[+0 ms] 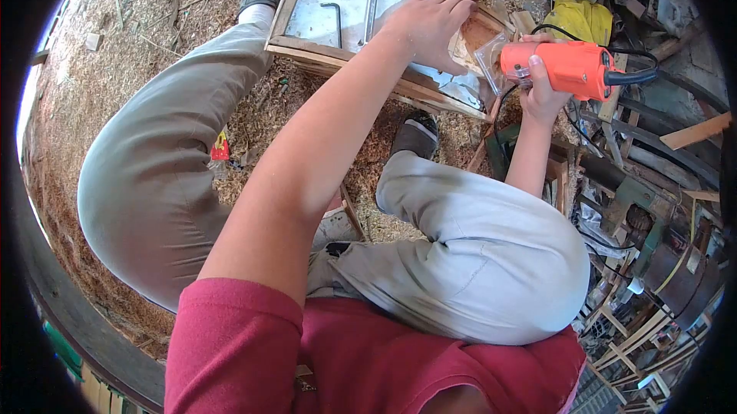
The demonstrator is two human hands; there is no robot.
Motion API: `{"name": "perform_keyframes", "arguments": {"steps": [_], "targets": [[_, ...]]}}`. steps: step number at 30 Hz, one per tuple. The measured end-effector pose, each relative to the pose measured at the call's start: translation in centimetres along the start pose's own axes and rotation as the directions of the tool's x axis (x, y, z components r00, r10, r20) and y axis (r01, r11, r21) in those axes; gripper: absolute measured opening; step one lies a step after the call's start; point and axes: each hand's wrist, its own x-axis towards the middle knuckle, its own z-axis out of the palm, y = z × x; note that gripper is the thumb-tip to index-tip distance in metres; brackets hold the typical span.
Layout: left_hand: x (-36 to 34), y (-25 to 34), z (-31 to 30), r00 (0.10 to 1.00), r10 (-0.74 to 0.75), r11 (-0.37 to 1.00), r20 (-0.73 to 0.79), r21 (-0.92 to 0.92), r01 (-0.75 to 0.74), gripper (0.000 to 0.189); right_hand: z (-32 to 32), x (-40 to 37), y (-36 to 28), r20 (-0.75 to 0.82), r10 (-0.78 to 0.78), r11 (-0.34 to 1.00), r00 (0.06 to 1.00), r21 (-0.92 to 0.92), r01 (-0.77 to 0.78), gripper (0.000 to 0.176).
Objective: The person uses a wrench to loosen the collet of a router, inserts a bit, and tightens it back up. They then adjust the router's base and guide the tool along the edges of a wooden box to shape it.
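Note:
My right hand is wrapped round an orange trim router, which lies tilted on its side. Its clear plastic base faces left, toward the end of a shallow wooden box, and a black cord leaves its rear end. Over the right part of this box my left hand reaches with fingers spread and nothing gripped, fingertips right at the far rim. On the box's pale, scuffed surface lie a combination wrench and a bent hex key.
Sawdust and shavings cover the ground. At the right are a yellow cloth or bag, black cables, wood offcuts and piled machine parts. My sandalled feet stand near the box. A small red packet lies between my legs.

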Motion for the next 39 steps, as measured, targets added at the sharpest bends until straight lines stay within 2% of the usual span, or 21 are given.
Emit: {"name": "perform_keyframes", "arguments": {"steps": [11, 14, 20, 26, 29, 35, 39], "targets": [[0.0, 0.12, -0.12, 1.0, -0.01, 1.0, 0.008, -0.001, 0.01, 0.106, -0.05, -0.17, -0.26, 0.003, -0.006, 1.0, 1.0, -0.013, 0.006, 0.052], [0.01, 0.08, -0.13, 1.0, -0.008, 1.0, 0.006, -0.013, 0.008, 0.106, -0.57, -0.24, 0.25, 0.023, 0.001, 0.999, 1.0, 0.036, -0.002, 0.063], [-0.05, 0.04, 0.08, 1.0, -0.004, 1.0, -0.016, -0.019, 0.004, 0.103, -0.82, -0.49, 0.16, 0.024, 0.01, 1.0, 1.0, 0.008, -0.01, 0.062], [-0.02, 0.27, -0.37, 0.999, -0.028, 0.999, 0.034, 0.022, 0.027, 0.104, -0.43, -0.61, -0.1, 0.014, 0.001, 0.999, 1.0, 0.032, -0.001, 0.059], [0.01, 0.07, -0.09, 1.0, -0.007, 1.0, 0.003, 0.002, 0.007, 0.105, -0.14, -0.65, -0.39, 0.003, 0.0, 1.0, 1.0, -0.024, 0.0, 0.052], [-0.03, 0.04, 0.23, 1.0, -0.005, 1.0, -0.016, 0.006, 0.005, 0.106, 0.05, -0.71, -0.37, -0.001, -0.015, 1.0, 1.0, -0.011, 0.015, 0.051], [0.01, 0.14, 0.14, 1.0, -0.014, 1.0, 0.0, 0.0, 0.014, 0.106, -0.59, -0.86, 0.07, 0.015, -0.001, 1.0, 1.0, -0.005, 0.001, 0.061]]}}
